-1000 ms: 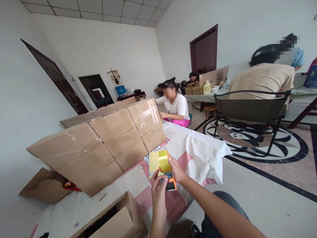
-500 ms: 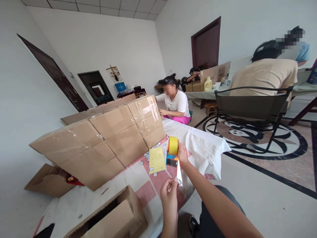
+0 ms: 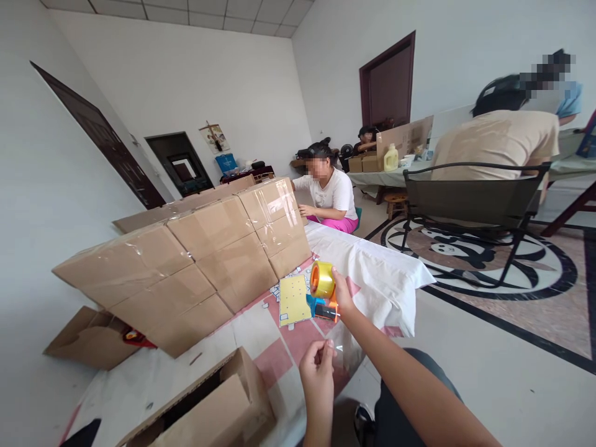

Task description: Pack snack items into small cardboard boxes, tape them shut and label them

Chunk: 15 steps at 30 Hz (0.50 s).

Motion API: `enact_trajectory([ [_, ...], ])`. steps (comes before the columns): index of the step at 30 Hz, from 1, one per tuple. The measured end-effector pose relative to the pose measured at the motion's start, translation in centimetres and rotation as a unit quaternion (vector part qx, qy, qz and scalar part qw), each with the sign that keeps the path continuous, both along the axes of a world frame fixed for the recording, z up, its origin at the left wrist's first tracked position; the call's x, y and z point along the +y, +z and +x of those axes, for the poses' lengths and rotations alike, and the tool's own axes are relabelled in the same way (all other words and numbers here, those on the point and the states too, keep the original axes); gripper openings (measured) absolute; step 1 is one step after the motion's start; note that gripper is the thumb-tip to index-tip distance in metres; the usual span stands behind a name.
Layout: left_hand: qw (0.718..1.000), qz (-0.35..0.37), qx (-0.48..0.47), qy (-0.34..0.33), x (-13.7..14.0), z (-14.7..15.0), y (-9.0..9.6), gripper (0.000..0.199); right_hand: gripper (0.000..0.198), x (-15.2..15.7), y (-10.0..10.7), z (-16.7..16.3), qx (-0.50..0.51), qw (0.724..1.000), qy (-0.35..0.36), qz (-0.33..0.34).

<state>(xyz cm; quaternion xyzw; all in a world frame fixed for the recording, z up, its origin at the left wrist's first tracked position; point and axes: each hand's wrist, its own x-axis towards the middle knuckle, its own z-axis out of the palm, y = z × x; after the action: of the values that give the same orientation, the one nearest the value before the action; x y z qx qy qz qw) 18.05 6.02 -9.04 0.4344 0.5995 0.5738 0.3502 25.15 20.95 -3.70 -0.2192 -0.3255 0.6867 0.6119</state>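
My right hand (image 3: pixel 343 295) grips an orange-and-blue tape dispenser (image 3: pixel 326 309) that carries a roll of yellowish packing tape (image 3: pixel 322 279). The roll is tilted, so its orange core shows on the left. Lower down, my left hand (image 3: pixel 317 366) is closed in a pinch between thumb and forefinger, at the free end of the clear tape (image 3: pixel 339 348). The strip is hard to see, apart from a faint glint beside the fingertips. Just left of the dispenser, a yellow printed patch (image 3: pixel 294 299) shows on the tablecloth. An open cardboard box (image 3: pixel 233 397) stands left of my left hand.
Taped cardboard boxes (image 3: pixel 186 261) are stacked across the table, with another open carton (image 3: pixel 88 338) behind at left. A person in a white shirt (image 3: pixel 338 189) sits beyond the stack. At right, another person (image 3: pixel 493 143) sits on a black chair (image 3: pixel 475 192).
My right hand has turned the dispenser, so the roll leans left and its core shows. The strip, bright before, is now barely visible. My left hand has hardly moved.
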Motion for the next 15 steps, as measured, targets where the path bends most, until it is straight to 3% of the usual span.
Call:
enact_trajectory([
  [8, 0.999, 0.017, 0.026, 0.011, 0.2, -0.1, -0.9, 0.049, 0.052, -0.1, 0.4, 0.0, -0.039, 0.998, -0.041, -0.014],
  [12, 0.995, 0.05, 0.081, 0.029, 0.3, -0.1, -1.6, 0.045, 0.044, -1.2, 0.1, -0.4, -0.044, 0.998, 0.006, -0.037],
  [15, 0.974, 0.107, 0.194, 0.041, -0.2, -1.7, -2.3, 0.037, 0.044, -2.4, 0.1, 0.1, -0.053, 0.993, 0.069, -0.075],
])
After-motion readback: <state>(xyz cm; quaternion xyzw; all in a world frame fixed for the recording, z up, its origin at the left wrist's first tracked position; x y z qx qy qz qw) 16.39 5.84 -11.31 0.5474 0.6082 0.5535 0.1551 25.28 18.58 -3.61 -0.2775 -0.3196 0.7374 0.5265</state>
